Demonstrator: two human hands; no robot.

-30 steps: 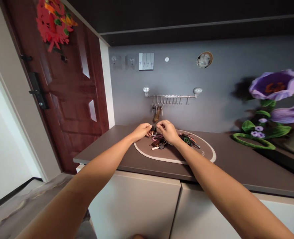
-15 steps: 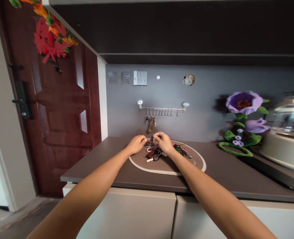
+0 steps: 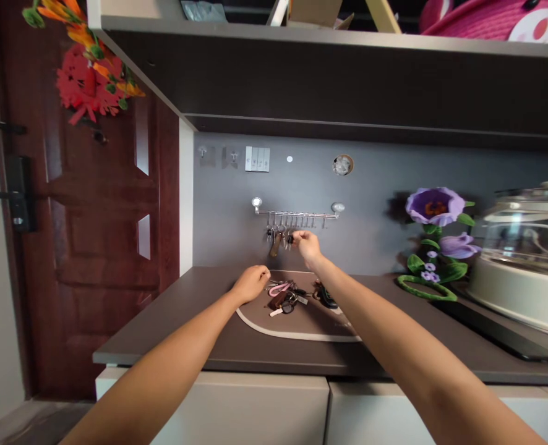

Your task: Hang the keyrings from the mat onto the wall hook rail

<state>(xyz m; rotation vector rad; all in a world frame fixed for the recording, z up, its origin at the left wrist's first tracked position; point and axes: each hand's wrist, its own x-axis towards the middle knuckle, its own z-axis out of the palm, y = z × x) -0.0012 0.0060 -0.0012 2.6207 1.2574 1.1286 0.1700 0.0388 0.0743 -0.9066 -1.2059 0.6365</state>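
Note:
My right hand [image 3: 307,247] is raised at the hook rail [image 3: 297,215] on the grey wall, its fingers pinched on a small bunch of keys [image 3: 290,240] with a dark head. Just left of it, other keys and a brown key fob [image 3: 276,245] hang from the hooks. My left hand [image 3: 252,283] rests low over the left edge of the brown mat [image 3: 292,334], fingers curled in; whether anything is inside them is hidden. Beside it on the mat lies a pile of keys [image 3: 287,303] with a pink loop. A dark item [image 3: 328,298] is partly covered by my right forearm.
Purple fabric flowers [image 3: 436,207] stand on the counter at the right, near a clear-domed appliance [image 3: 519,266] and a flat black slab [image 3: 501,330]. A shelf [image 3: 302,74] overhangs the counter. At the left is a dark red door [image 3: 102,259].
My right hand has risen from above the mat to the hook rail, carrying the keys. My left hand stays at the mat's left edge. The view has tilted up, showing items on the shelf.

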